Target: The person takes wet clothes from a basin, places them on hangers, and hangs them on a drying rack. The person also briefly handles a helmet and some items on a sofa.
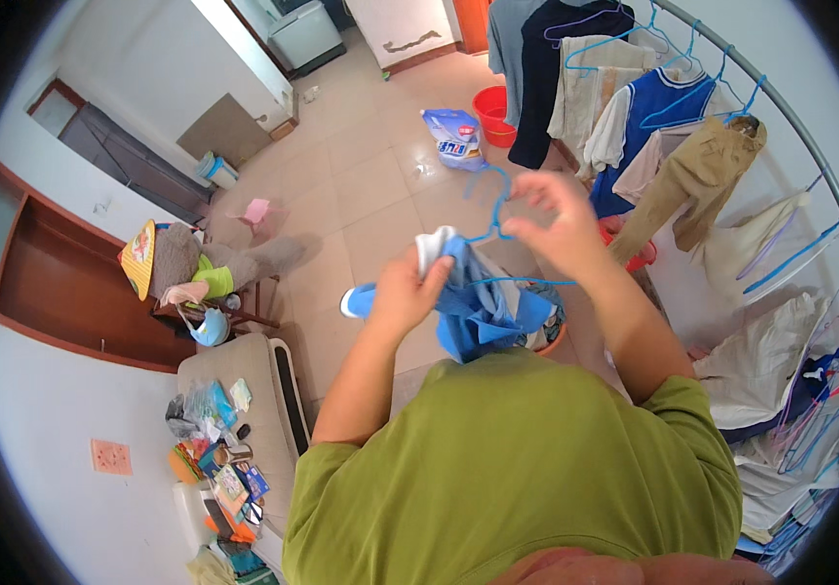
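Note:
My left hand (410,291) grips the white collar of a light blue garment (472,322) in front of my chest. A blue clothes hanger (497,212) is partly inside the garment; its hook stands above the collar and one arm sticks out to the right. My right hand (564,228), blurred, is beside the hanger's hook with thumb and fingers apart. Whether its thumb touches the hanger is unclear. Below the garment, a basin (554,344) with clothes in it is mostly hidden.
At right, a metal rail (792,121) carries hung clothes, including tan trousers (697,175). White cloth (763,358) and spare hangers (814,431) lie below. A detergent bag (454,139) and red bucket (492,110) stand ahead. A cluttered sofa (244,365) is at left.

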`<state>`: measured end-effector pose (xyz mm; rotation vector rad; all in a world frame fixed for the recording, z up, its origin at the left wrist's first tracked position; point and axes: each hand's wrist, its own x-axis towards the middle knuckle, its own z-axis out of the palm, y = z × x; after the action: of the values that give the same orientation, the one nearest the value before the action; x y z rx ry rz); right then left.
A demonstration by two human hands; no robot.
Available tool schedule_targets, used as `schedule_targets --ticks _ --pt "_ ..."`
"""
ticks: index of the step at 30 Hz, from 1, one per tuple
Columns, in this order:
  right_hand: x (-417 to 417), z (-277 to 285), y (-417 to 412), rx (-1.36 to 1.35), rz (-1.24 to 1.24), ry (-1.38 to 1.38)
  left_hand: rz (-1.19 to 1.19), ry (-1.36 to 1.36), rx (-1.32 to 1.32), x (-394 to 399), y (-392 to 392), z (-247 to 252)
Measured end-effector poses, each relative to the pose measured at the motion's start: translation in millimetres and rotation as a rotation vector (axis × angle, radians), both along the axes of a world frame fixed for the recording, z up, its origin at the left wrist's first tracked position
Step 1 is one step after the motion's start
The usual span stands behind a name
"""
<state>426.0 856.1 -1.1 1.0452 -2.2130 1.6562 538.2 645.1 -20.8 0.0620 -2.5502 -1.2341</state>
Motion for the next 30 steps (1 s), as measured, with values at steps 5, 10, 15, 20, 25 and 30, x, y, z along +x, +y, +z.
schedule_targets --ticks 5,10,15,20,25,30 --pt "-50 -99 74 -0.613 -0.637 -0.105 0.051 0.129 0.208 12 -24 26" --pt "-3 -154 40 -0.205 -0.222 -1.089 -0.031 0.244 0.473 29 -20 58" --pt "34 -139 -50 -0.144 0.400 -1.420 -0.061 0.290 0.449 34 -9 69" --pt "-11 -146 -30 -0.657 0.484 -1.421 0.108 0.257 0.021 40 -55 50" --pt "-16 -114 8 -0.777 0.454 -1.425 0.301 0.348 -0.112 38 -85 1" --pt "2 -101 6 -0.753 0.365 -1.465 0.441 0.450 -0.301 26 -80 -23"
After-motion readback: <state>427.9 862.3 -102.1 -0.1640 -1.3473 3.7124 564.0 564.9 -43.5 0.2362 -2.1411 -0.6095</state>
